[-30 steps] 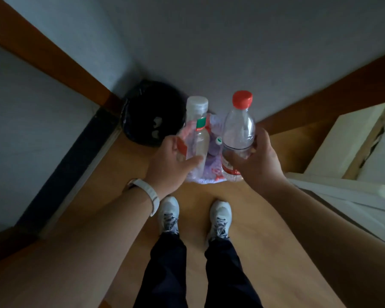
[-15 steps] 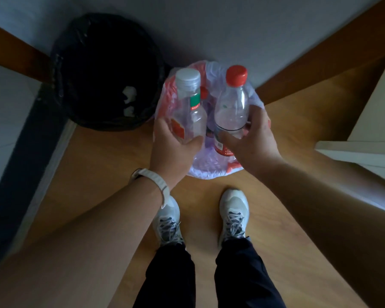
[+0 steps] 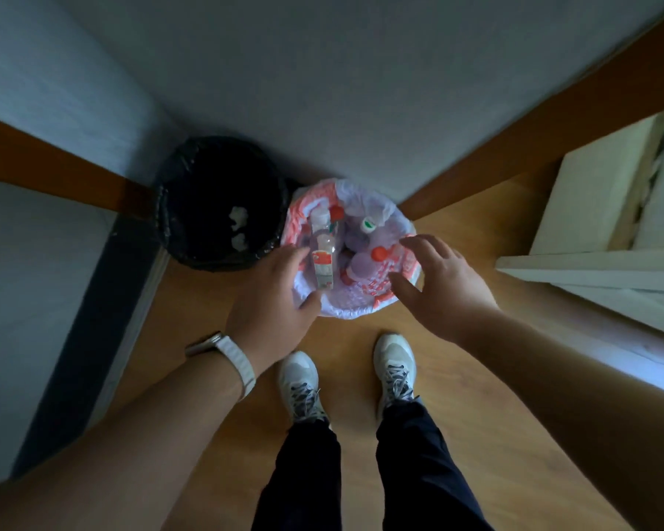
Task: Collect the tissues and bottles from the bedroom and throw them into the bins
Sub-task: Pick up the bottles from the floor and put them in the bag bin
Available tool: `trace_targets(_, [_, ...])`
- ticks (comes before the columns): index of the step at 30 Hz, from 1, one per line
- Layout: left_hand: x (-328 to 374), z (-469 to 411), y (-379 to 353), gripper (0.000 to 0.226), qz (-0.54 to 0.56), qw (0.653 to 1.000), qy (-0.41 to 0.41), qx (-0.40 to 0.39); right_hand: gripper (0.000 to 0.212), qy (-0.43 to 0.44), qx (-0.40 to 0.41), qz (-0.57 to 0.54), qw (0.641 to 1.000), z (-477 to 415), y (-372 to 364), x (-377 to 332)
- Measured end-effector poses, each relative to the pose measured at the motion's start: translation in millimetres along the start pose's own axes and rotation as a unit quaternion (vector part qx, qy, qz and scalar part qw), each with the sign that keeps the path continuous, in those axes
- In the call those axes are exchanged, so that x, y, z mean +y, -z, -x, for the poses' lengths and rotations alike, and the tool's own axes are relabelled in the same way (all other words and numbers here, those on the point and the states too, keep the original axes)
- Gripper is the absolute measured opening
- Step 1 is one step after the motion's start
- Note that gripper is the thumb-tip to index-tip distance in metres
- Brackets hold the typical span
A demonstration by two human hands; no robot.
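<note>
1. Left hand fingers loose, bottle just beside the fingertips, contact unclear; right hand spread wide, empty.
2. Shoes on wood floor; white furniture at right.
3. Bottle is over white bin; red-cap bottle lies inside it among others.
4. Black bin just left, tissues inside; both bins against grey wall.
5. Half a second ago both hands gripped bottles above white bin; now right one is dropped in, left grip loosened.
</note>
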State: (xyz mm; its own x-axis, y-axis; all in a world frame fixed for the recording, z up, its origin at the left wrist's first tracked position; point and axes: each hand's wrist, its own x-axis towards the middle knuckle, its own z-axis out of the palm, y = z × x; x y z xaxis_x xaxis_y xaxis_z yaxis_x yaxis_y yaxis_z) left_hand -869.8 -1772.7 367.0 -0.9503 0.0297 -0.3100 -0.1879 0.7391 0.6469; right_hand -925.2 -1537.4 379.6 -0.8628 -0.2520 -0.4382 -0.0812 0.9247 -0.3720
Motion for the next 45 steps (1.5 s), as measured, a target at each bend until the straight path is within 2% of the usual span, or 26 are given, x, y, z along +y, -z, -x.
trace_targets(4, [47.3, 21.5, 67.2, 0.057, -0.069, 0.996, -0.056, 0.000, 0.047, 0.029, 0.019, 0.036, 0.999, 45.8, 67.5, -34.8])
trace_targets(10, [129.4, 55.6, 152.8, 0.050, -0.151, 0.978, -0.141, 0.022, 0.048, 0.024, 0.050, 0.073, 0.996, 113.6, 158.8, -90.6])
trace_targets(14, [179.8, 73.6, 196.3, 0.051, -0.196, 0.957, -0.211, 0.026, 0.048, 0.000, 0.093, 0.083, 0.992, 158.8, 206.2, -112.1])
trace_targets(21, [261.1, 99.4, 240.6, 0.057, -0.260, 0.929, -0.263, -0.003, 0.053, -0.052, 0.134, 0.121, 0.982, 243.7, 277.0, -120.2])
trace_targets(25, [315.7, 113.8, 249.9, 0.062, -0.270, 0.908, -0.321, -0.009, 0.056, -0.089, 0.155, 0.129, 0.975, 288.7, 317.3, -107.8])
trace_targets(35, [439.5, 152.3, 235.0, 0.055, -0.296, 0.856, -0.424, 0.026, 0.055, -0.116, 0.233, 0.116, 0.959, 399.0, 396.9, -60.4])
trace_targets(40, [519.3, 176.8, 201.7, 0.052, -0.286, 0.827, -0.484, 0.028, 0.061, -0.135, 0.275, 0.105, 0.946, 464.7, 418.7, -8.0])
trace_targets(45, [604.8, 207.6, 155.2, 0.049, -0.279, 0.786, -0.551, 0.039, 0.057, -0.146, 0.295, 0.115, 0.937, 537.0, 436.9, 60.1])
